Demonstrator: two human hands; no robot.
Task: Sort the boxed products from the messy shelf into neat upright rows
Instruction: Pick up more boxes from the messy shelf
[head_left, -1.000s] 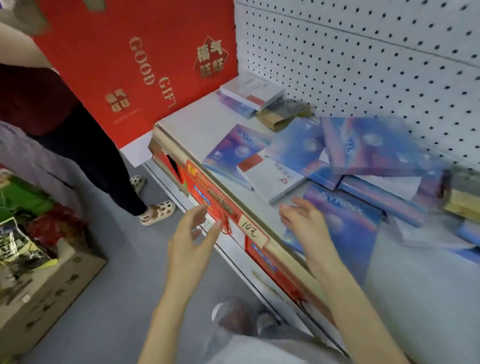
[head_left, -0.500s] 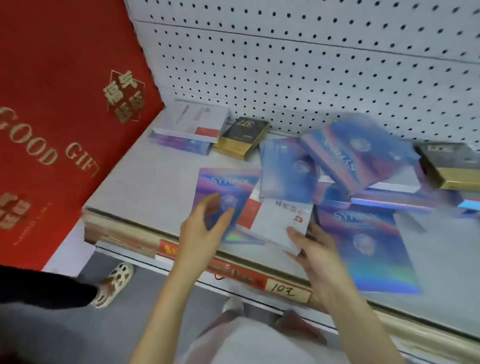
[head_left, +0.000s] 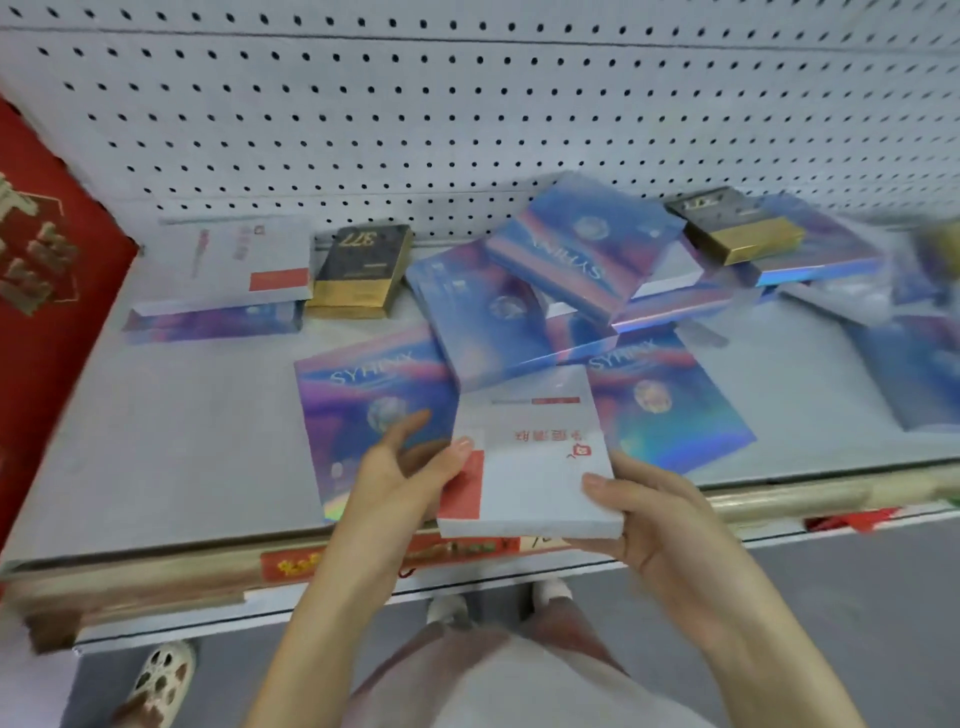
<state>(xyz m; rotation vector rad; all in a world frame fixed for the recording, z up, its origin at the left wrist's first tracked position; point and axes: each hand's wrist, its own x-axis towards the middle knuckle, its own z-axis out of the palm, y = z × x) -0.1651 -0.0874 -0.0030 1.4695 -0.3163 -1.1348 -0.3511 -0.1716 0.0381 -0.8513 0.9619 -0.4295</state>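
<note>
White box (head_left: 535, 467), red patch at one corner, red characters upside down, pinched between left hand (head_left: 400, 478) and right hand (head_left: 654, 514), thumbs on top. Beyond the fingertips, flat holographic boxes (head_left: 363, 400) read "SYHINX".

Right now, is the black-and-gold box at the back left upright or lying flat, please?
Lying flat: the black-and-gold box rests on the shelf with its printed face turned up.

The left hand (head_left: 405, 480) and right hand (head_left: 662, 525) grip a white box (head_left: 540, 478) by its sides — thumbs on top, forearms converging.
</note>
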